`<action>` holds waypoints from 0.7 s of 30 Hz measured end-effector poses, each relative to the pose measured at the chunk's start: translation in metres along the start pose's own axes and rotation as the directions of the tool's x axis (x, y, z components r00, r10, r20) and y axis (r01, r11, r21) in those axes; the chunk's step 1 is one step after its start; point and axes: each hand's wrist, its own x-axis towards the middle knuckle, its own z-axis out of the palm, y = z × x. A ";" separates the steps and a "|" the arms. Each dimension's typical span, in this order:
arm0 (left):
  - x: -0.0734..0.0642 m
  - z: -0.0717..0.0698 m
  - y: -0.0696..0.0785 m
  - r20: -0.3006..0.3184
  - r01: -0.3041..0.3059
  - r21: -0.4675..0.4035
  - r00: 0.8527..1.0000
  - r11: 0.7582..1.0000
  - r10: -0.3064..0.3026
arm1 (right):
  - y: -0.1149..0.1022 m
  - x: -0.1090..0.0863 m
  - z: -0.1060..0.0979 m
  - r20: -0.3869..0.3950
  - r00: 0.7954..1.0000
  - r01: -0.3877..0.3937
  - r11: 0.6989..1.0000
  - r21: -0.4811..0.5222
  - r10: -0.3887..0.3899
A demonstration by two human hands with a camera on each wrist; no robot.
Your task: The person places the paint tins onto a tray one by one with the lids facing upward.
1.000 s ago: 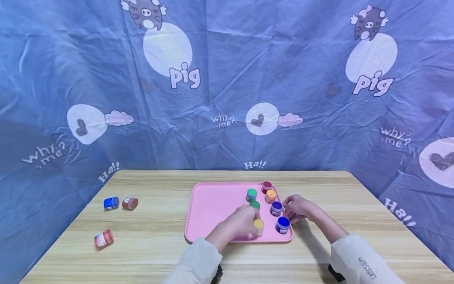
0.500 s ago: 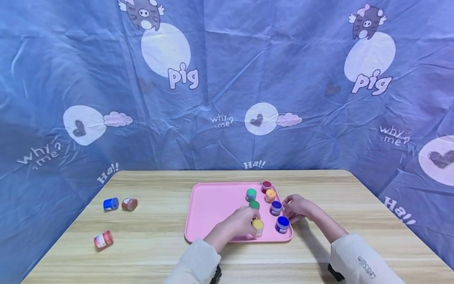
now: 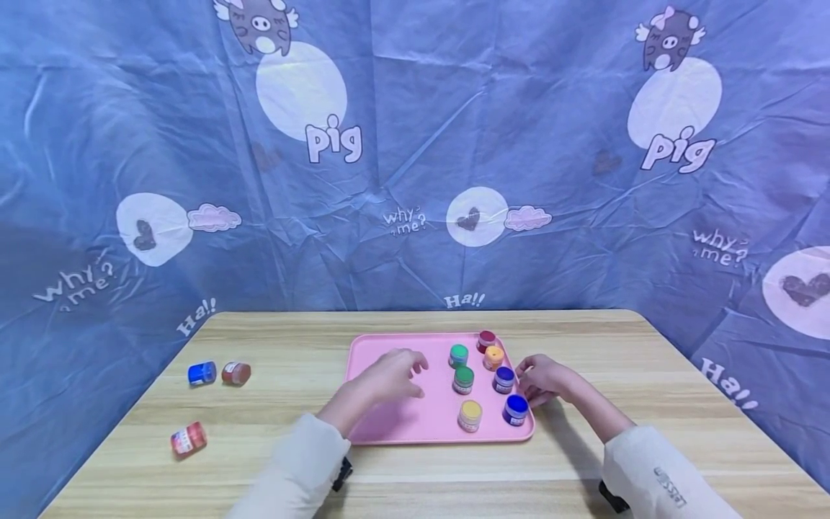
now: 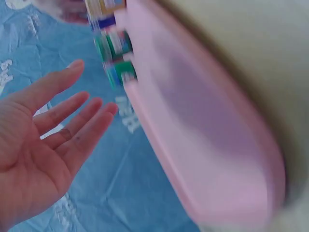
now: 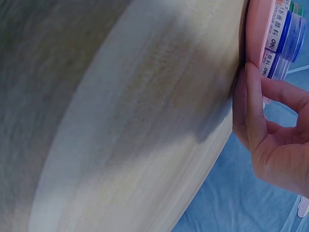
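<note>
My left hand (image 3: 392,375) hovers over the left part of the pink tray (image 3: 369,349). Its fingers are spread and loosely bent, with nothing between them, as the left wrist view (image 4: 53,135) also shows. At the tray's right edge, my right hand (image 3: 545,378) holds the rim, fingertips against the outer wall in the right wrist view (image 5: 280,135). Upright on the tray stand a yellow paint jar (image 3: 470,416), two green paint jars (image 3: 463,380) (image 3: 459,355), two blue paint jars (image 3: 515,409) (image 3: 503,380), an orange paint jar (image 3: 493,357) and a dark red paint jar (image 3: 486,342).
Three more paint jars lie on their sides at the left of the wooden table (image 3: 292,404): a blue jar (image 3: 202,373), a brownish-red jar (image 3: 236,373) and a red jar (image 3: 189,440). A blue printed cloth (image 3: 415,166) hangs behind the table.
My left hand has let go of the yellow paint jar, which stands at the tray's front, and moved left with its fingers opened. My right hand stays at the tray's edge.
</note>
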 end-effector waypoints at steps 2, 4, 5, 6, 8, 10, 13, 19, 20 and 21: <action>-0.003 -0.011 -0.010 -0.025 -0.015 0.020 1.000 1.000 0.016 | 0.000 0.000 0.000 0.002 1.000 0.002 1.000 -0.006 -0.002; -0.007 -0.022 -0.021 -0.046 -0.021 0.039 0.999 0.999 0.022 | -0.001 0.001 0.000 -0.003 1.000 -0.005 1.000 -0.005 0.005; -0.009 -0.028 -0.027 -0.056 -0.025 0.050 0.998 0.998 0.028 | -0.001 0.001 0.000 0.000 1.000 -0.004 1.000 -0.006 0.004; -0.011 -0.034 -0.033 -0.068 -0.031 0.058 0.997 0.998 0.035 | -0.001 0.001 0.000 0.003 1.000 -0.004 1.000 -0.004 0.004; -0.016 -0.045 -0.045 -0.091 -0.038 0.071 0.995 0.997 0.045 | -0.001 0.000 0.001 0.005 1.000 -0.005 1.000 -0.003 0.005; -0.021 -0.056 -0.059 -0.122 -0.050 0.077 0.991 0.996 0.059 | 0.000 0.000 0.001 0.010 1.000 -0.003 1.000 -0.004 0.003; -0.029 -0.069 -0.079 -0.177 -0.079 0.088 0.980 0.993 0.093 | -0.001 0.000 0.000 0.014 1.000 0.002 1.000 -0.017 -0.002; -0.051 -0.088 -0.116 -0.225 -0.044 0.095 0.972 0.995 0.065 | -0.001 -0.001 0.000 0.015 1.000 0.004 1.000 -0.015 -0.004; -0.055 -0.091 -0.121 -0.223 -0.026 0.093 0.974 0.995 0.046 | -0.001 0.000 0.000 0.015 1.000 0.004 1.000 -0.015 -0.004; -0.059 -0.094 -0.126 -0.221 -0.008 0.090 0.975 0.996 0.028 | -0.001 0.000 0.000 0.012 1.000 0.001 1.000 -0.013 -0.001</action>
